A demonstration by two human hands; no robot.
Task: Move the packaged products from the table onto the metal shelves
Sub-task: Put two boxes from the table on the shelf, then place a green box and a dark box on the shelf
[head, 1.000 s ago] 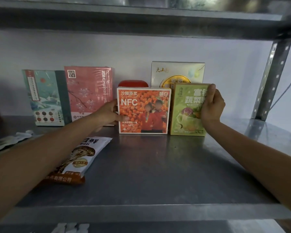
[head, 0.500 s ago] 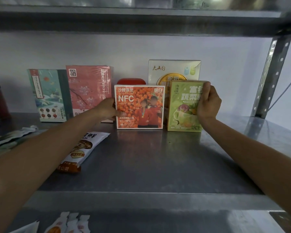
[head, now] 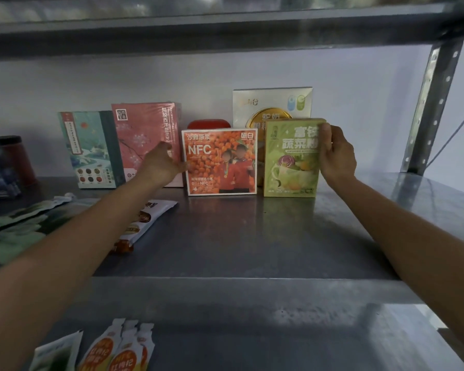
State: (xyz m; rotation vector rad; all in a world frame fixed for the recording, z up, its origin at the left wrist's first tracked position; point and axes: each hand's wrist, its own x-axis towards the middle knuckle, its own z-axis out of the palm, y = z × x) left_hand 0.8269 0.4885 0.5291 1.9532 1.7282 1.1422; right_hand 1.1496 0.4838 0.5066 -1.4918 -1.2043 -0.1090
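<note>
Grey metal shelf (head: 225,236) against a pale wall. Our right hand (head: 338,156) clasps the right edge of the green box (head: 289,162) standing on it. Our left hand (head: 161,164) touches the orange box (head: 220,162) alongside, grip unclear. We judge both to be light, stiff cardboard, best held by their side edges.

orange box (head: 221,162) | green box (head: 292,159) | touching before, now slightly apart

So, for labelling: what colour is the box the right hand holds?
The box is light green; head view.
</note>
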